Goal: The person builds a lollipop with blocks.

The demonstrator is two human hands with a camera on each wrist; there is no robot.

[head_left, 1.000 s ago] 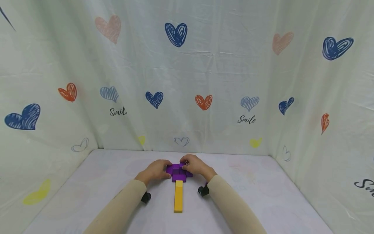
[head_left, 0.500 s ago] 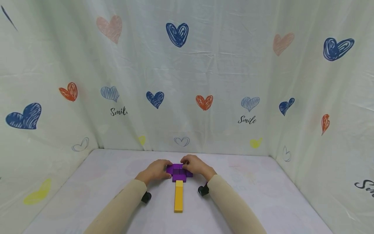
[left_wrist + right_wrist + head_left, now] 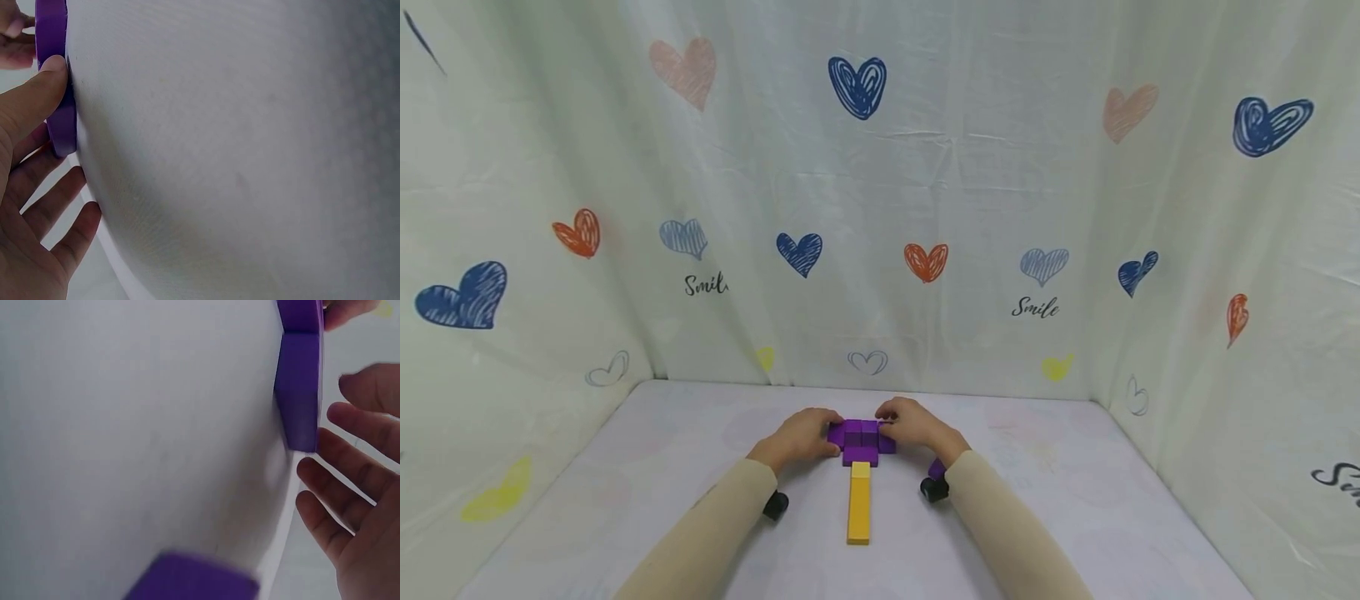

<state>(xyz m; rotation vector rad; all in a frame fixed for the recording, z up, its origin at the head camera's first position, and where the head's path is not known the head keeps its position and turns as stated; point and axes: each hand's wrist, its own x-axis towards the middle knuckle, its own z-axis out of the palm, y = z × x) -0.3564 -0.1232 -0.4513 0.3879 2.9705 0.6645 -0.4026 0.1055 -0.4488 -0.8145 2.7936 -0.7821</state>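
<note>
Purple blocks point(image 3: 860, 455) lie joined in a flat cluster on the white table in the head view. My left hand point(image 3: 801, 435) pinches the cluster's left block point(image 3: 52, 31), thumb on the near side and a finger on the far side; its other fingers are spread against the table. At the cluster's right end my right hand point(image 3: 919, 423) hovers with relaxed fingers. In the right wrist view a gap shows between its thumb and the purple blocks point(image 3: 299, 387), and nothing is held. A yellow bar point(image 3: 858, 508) points from the cluster toward me.
A separate purple block point(image 3: 937, 469) lies beside the right wrist, partly hidden by the sleeve and a small black wrist camera point(image 3: 935, 489). Another black camera point(image 3: 775, 506) sits at the left wrist. A white curtain point(image 3: 865, 183) printed with hearts encloses the table's back and sides.
My right hand has pressed down the upper right purple block, which now sits level with its neighbour, then let go and drawn back rightward. My left hand has stayed in place.
</note>
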